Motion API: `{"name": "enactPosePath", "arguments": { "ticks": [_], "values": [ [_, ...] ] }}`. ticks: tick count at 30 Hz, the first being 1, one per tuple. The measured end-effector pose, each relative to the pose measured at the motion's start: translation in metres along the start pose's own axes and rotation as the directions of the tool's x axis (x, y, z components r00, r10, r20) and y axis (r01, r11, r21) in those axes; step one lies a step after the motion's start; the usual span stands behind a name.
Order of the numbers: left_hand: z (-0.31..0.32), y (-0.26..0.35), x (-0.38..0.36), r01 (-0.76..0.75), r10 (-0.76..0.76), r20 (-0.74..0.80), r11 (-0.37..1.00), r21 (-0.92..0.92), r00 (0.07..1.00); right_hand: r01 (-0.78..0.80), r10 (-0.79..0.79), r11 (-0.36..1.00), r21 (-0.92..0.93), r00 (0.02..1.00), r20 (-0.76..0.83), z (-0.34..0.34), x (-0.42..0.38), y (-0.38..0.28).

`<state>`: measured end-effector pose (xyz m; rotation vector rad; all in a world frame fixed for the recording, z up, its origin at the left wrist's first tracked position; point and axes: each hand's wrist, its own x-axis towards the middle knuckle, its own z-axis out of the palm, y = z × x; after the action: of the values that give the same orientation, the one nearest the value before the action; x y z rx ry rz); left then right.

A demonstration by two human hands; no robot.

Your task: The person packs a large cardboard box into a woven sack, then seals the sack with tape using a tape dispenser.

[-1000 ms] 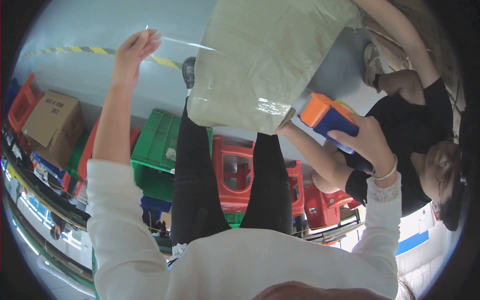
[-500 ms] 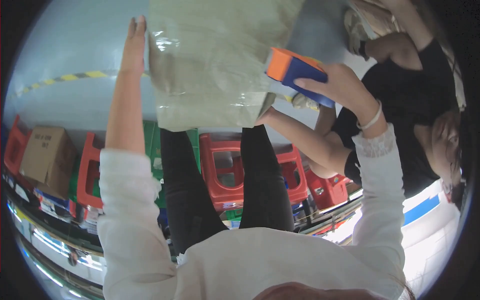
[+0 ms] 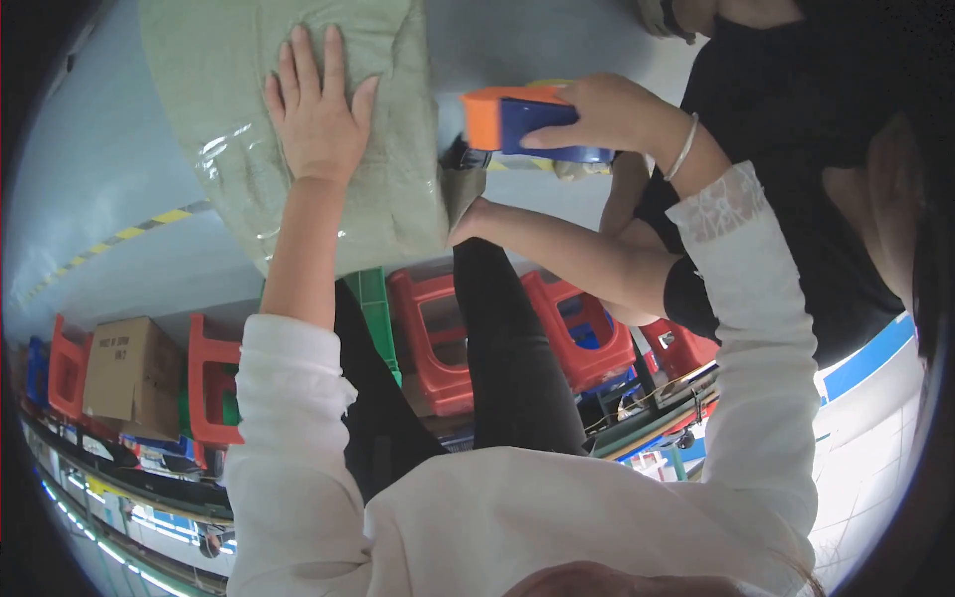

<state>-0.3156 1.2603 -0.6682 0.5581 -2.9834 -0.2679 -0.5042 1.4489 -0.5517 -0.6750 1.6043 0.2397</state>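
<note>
A large package [image 3: 388, 159] wrapped in shiny beige-green film fills the upper left middle. My left hand [image 3: 320, 114] lies flat on its upper face, fingers spread, holding nothing. To the right of the package, my right hand [image 3: 607, 117] grips a blue and orange tool [image 3: 542, 124], which looks like a tape dispenser and is apart from the package. A co-worker's hand [image 3: 468, 221] touches the package's lower right edge, at a flap of the wrapping.
A co-worker in black [image 3: 786, 169] is close on the right. Red stools [image 3: 438, 373], a green crate [image 3: 374, 298] and a cardboard box [image 3: 134, 378] stand behind my legs. Yellow-black tape [image 3: 129, 233] marks the floor.
My left hand has moved from the package's left side onto its upper face. The package has shifted left and tilted. My right hand has moved left with the tool.
</note>
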Motion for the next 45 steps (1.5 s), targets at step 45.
{"name": "enactPosePath", "arguments": {
  "ticks": [45],
  "values": [
    [0.046,0.124,0.025,-0.884,-0.033,0.967,0.399,0.243,0.251,-0.131,0.147,0.989,0.068,0.916,-0.372,0.066,0.094,0.121]
  ]
}}
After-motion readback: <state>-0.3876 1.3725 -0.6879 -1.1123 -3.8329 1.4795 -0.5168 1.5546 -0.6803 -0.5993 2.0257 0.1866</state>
